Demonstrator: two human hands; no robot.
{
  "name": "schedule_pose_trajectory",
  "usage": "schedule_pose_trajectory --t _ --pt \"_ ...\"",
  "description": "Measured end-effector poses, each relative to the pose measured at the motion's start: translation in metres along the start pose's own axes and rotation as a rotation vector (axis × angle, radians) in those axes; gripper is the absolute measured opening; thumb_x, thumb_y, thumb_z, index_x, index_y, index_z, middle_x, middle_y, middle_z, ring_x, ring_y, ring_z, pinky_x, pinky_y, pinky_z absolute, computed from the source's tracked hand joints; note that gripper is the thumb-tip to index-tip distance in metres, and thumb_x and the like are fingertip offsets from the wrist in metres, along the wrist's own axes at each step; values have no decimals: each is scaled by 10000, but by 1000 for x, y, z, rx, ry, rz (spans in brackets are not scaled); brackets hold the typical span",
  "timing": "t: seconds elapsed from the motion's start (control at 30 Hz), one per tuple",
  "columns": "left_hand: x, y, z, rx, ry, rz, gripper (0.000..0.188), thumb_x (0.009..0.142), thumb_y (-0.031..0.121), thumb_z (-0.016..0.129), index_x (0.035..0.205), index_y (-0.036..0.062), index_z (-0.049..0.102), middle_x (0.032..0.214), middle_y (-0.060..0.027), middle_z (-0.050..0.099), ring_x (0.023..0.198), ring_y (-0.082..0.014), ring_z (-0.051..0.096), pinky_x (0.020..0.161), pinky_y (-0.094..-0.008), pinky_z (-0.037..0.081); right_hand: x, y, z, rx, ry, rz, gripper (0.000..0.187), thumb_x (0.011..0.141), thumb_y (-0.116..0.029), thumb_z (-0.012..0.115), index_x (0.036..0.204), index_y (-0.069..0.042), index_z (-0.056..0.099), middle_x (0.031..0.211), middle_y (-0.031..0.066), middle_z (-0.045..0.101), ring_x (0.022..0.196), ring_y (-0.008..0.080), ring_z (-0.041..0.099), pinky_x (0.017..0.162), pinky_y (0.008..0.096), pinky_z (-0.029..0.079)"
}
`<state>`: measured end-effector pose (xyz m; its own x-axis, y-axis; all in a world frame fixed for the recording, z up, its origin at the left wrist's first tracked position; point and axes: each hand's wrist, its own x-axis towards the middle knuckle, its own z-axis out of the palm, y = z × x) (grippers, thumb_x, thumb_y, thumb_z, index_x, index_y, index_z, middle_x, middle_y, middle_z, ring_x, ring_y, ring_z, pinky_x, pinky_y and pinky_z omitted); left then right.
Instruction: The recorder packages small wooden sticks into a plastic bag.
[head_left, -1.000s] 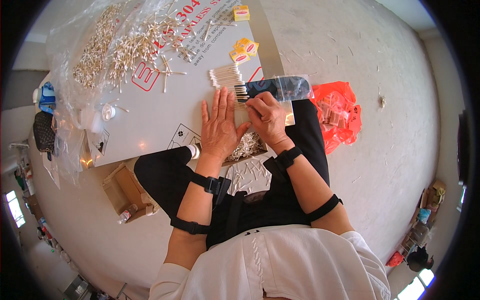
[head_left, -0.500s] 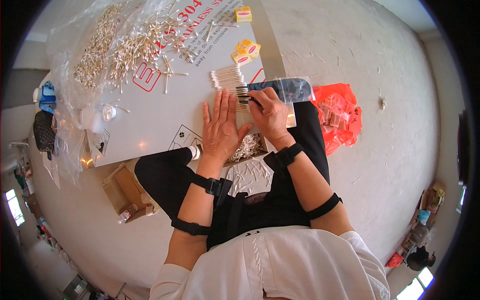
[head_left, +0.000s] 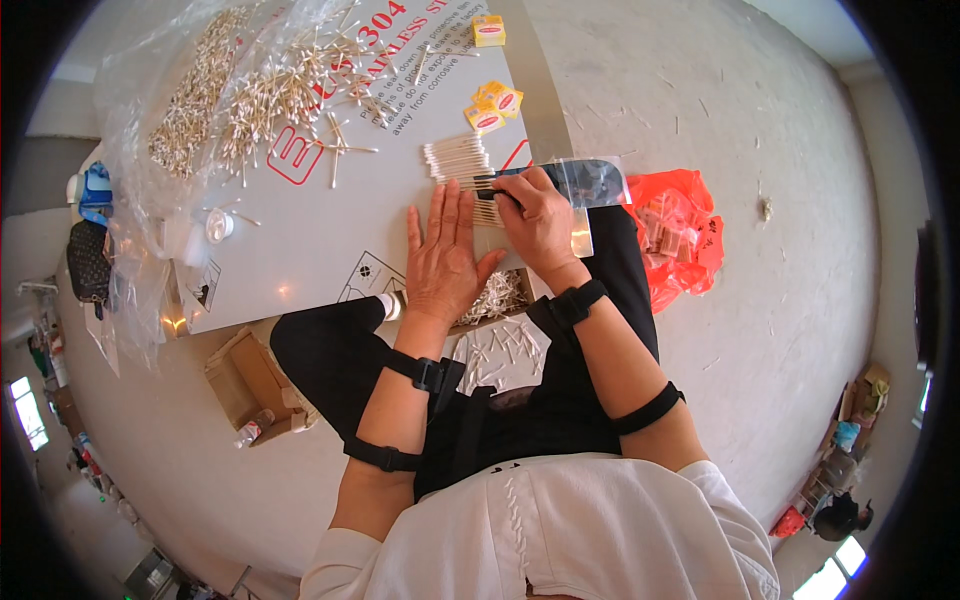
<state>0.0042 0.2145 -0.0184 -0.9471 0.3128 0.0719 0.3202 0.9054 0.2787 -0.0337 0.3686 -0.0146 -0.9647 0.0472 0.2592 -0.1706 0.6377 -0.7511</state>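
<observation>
A neat row of cotton swabs (head_left: pixel 455 155) lies side by side on the sheet-covered table. My left hand (head_left: pixel 443 255) rests flat on the table with fingers spread, its fingertips at the near end of the row. My right hand (head_left: pixel 540 220) is closed, fingers curled around a thin black thing (head_left: pixel 490 194) that lies across the swabs and is mostly hidden by the fingers. Just beyond that hand is a dark, flat strip (head_left: pixel 595 182) with clear plastic at its end. Below my hands, a cardboard box holds loose swabs (head_left: pixel 500 295).
A clear bag (head_left: pixel 125 215) and a big heap of loose swabs (head_left: pixel 265 105) cover the table's far left. Small yellow packets (head_left: pixel 492 105) and a yellow box (head_left: pixel 488 30) lie near its right edge. A red plastic bag (head_left: pixel 680 235) sits to the right, an open carton (head_left: pixel 250 375) on the floor.
My right hand has shifted very slightly, its fingers a little higher over the swabs. The left hand stays about where it was.
</observation>
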Motion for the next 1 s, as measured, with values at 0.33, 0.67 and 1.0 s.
schedule_pose_trajectory --t 0.33,0.67,1.0 --pt "0 0 0 -4 17 0 883 864 531 609 1506 9 299 1601 -149 233 1498 -283 175 1199 -535 104 3 1 4 -37 -17 -50 28 817 -130 681 828 -114 700 830 63 622 743 285 659 624 391 531" --pt "-1 -1 1 7 0 0 873 895 567 547 1508 8 275 1602 -145 221 1495 -300 166 1196 -545 100 14 5 6 43 35 24 57 814 -99 667 853 -113 706 834 78 636 740 307 654 640 397 534" --pt "0 1 -1 -19 4 -1 880 877 519 605 1511 9 271 1594 -159 235 1488 -308 193 1192 -549 114 25 7 10 -1 -32 -68 96 820 -98 687 911 -102 715 852 74 623 773 289 652 668 366 520"
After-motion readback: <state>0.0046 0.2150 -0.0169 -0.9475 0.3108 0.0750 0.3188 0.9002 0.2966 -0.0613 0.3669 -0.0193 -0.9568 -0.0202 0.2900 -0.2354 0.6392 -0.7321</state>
